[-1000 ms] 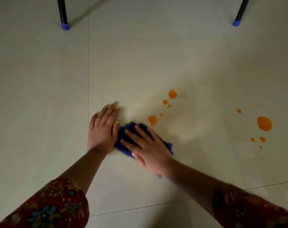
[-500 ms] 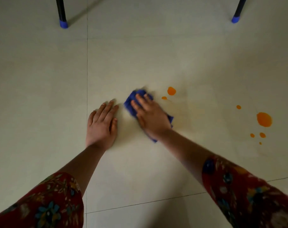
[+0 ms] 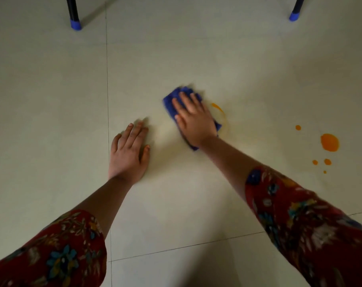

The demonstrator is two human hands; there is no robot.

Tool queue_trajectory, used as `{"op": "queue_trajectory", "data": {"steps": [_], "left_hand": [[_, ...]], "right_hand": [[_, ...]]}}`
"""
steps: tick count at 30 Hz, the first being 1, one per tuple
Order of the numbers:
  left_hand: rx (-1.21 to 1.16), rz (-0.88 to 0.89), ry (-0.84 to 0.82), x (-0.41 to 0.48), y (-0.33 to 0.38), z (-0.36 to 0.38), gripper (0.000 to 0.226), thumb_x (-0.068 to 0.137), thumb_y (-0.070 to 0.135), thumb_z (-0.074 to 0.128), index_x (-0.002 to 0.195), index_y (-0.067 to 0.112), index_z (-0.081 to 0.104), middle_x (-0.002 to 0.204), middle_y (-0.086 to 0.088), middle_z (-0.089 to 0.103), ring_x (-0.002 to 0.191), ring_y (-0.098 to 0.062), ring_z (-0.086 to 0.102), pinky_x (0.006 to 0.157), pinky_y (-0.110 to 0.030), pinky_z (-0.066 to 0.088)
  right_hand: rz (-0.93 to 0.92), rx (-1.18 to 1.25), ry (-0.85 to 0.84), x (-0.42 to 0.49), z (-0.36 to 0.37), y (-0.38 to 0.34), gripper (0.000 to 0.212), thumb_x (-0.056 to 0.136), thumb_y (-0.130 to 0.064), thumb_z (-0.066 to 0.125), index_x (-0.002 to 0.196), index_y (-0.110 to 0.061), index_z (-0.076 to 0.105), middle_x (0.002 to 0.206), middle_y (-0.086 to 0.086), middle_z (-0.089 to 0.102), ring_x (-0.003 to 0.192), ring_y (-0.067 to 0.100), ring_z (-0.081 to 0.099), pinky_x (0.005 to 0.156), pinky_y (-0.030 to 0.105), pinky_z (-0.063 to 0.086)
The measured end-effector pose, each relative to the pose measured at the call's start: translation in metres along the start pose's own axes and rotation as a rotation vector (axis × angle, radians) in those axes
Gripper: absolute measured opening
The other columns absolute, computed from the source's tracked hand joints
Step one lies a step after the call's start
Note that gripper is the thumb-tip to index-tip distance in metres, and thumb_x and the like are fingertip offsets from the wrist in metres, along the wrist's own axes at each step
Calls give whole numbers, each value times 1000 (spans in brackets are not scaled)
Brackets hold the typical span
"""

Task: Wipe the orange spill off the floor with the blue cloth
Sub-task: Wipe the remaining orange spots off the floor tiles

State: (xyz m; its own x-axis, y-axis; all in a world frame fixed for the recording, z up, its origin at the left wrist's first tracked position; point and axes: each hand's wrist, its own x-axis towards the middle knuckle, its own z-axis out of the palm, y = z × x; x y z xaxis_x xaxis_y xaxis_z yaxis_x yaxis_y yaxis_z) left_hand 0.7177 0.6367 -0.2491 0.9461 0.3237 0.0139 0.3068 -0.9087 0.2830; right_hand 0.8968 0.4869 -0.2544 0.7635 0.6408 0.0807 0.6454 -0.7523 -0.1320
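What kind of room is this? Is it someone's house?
Probably a room in a home, though I can't be sure. The floor is big pale tiles, two dark furniture legs with blue caps stand on it, and a right hand wipes with a blue cloth.

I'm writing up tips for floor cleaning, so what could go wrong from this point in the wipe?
The blue cloth under the right hand may smear rather than lift: a thin orange streak already curves beside it. The large orange drop and its small drops lie untouched further right and could be missed. The left hand, braced flat on the tile floor, might slip if liquid spreads there.
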Motion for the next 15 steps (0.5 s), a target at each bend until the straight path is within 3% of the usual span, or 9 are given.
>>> {"op": "queue_trajectory", "data": {"steps": [5,7,11,13,15], "left_hand": [[7,25,2,0,0,-1,56,97,40,31,149,21,31,160,4,22,148,-16,14,118,-40,15],[9,53,-7,0,0,-1,58,97,40,30,152,23,24,160,6,19,149,-15,10,118,-40,12],[19,88,-31,0,-3,-2,58,97,41,29,153,24,23,161,6,19,149,-15,10,119,-41,12],[26,144,-43,0,-1,-3,57,98,40,30,152,23,27,160,5,21,149,-17,13,118,-43,14],[42,217,-66,-1,-2,-4,56,98,40,29,151,23,28,160,5,20,149,-17,12,119,-44,13]], "right_hand": [[413,-25,91,-55,-10,45,59,95,-42,22,150,-22,33,158,7,27,146,33,22,118,48,18],[349,-56,77,-93,-5,10,59,94,-40,27,149,-20,34,158,8,28,146,35,22,117,52,21],[-95,29,-40,-76,1,-45,57,96,-42,29,149,-24,33,158,3,28,146,33,21,116,52,21],[-96,14,-48,-30,-2,-24,56,95,-45,29,147,-27,38,156,1,34,144,31,28,114,49,26],[76,-16,-28,-7,-7,23,57,94,-46,26,145,-26,42,153,4,39,141,32,34,114,48,28]]}}
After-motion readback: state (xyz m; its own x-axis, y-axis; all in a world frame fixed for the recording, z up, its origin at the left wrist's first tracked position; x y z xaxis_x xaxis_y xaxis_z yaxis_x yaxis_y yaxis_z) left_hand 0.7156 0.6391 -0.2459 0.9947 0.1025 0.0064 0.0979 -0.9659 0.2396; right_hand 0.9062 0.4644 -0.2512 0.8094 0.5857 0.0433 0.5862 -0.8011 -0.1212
